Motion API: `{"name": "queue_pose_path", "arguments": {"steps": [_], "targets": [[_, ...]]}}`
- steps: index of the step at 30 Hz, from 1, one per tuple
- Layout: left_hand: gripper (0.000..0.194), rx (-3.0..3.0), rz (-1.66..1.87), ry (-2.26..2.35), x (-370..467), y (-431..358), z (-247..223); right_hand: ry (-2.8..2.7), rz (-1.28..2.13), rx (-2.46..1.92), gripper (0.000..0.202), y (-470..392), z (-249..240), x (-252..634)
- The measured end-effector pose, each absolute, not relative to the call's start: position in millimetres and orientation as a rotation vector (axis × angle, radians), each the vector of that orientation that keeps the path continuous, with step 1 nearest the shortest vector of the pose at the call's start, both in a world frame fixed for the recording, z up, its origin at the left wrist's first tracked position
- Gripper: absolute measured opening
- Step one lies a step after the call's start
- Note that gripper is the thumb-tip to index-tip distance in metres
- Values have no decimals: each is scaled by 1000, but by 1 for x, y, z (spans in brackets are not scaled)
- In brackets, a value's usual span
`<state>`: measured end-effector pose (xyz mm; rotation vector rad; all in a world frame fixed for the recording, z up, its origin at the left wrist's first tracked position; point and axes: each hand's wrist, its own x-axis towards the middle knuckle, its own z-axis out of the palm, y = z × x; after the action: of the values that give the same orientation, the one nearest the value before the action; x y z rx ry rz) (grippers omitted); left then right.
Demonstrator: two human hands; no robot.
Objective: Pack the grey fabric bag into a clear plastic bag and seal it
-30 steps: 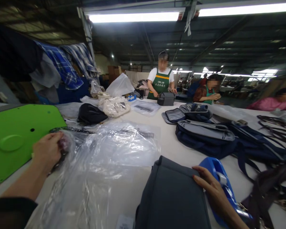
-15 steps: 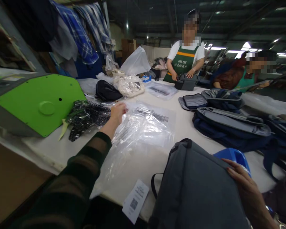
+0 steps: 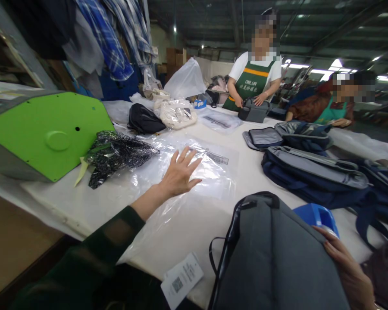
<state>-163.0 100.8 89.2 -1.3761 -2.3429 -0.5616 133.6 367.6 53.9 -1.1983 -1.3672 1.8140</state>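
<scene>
My left hand (image 3: 181, 173) lies flat with spread fingers on a clear plastic bag (image 3: 213, 181), which has a printed box on it and is spread over the white table. A dark grey backpack (image 3: 278, 254) leans upright at the near edge, close to me. Its right side is gripped by my right hand (image 3: 345, 262), thumb and fingers curled around the edge. From the backpack's left side hangs a thin loop with a white paper tag (image 3: 183, 277) bearing a square code.
A green-sided machine (image 3: 48, 133) stands at left beside crumpled black plastic (image 3: 116, 155). Navy bags (image 3: 313, 172) lie open at right, near a blue plastic object (image 3: 317, 215). Across the table a person in a green apron (image 3: 254, 82) handles another grey bag (image 3: 254, 111).
My left hand has let go of the plastic bag's far-left part, moved right and nearer, and spread its fingers on it. The backpack has turned slightly; its tag has swung.
</scene>
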Motion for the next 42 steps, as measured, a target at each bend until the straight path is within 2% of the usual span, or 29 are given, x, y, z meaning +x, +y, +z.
{"name": "queue_pose_path", "arguments": {"steps": [2,6,12,17,22,24,27,29,33,37,39,42], "targets": [[52,-1490,-336,-2315,-147,89,79,-1317,1798,-1234,59,365,56,135],[47,-1530,-171,-2373,-115,62,63,-1286,1814,-1282,66,363,57,139],[71,-872,-9,-2715,-88,22,47,-1230,1798,-1319,70,363,55,138],[50,-859,-43,-3026,-113,13,0,-1317,1810,-1241,64,375,46,144],[67,-916,-165,-2759,-118,21,-4,-1340,1819,-1197,52,388,32,154],[62,-967,-272,-2512,-107,27,1,-1316,1840,-1228,54,390,28,157],[41,-1064,-633,-2368,-78,41,7,-1381,1807,-1197,51,389,25,159],[37,-1166,-1091,-2472,-54,54,8,-1445,1756,-1164,44,387,24,159],[44,-1179,-1957,-2788,-15,73,4,-1521,1679,-1117,37,386,23,161],[51,-987,-2213,-2935,4,74,-7,-1545,1670,-1080,37,386,23,164],[55,-976,-2541,-2820,10,74,-6,-1586,1668,-1060,38,385,23,163],[65,-1011,-3314,-2244,17,79,7,-1699,1635,-992,38,383,23,156]]}}
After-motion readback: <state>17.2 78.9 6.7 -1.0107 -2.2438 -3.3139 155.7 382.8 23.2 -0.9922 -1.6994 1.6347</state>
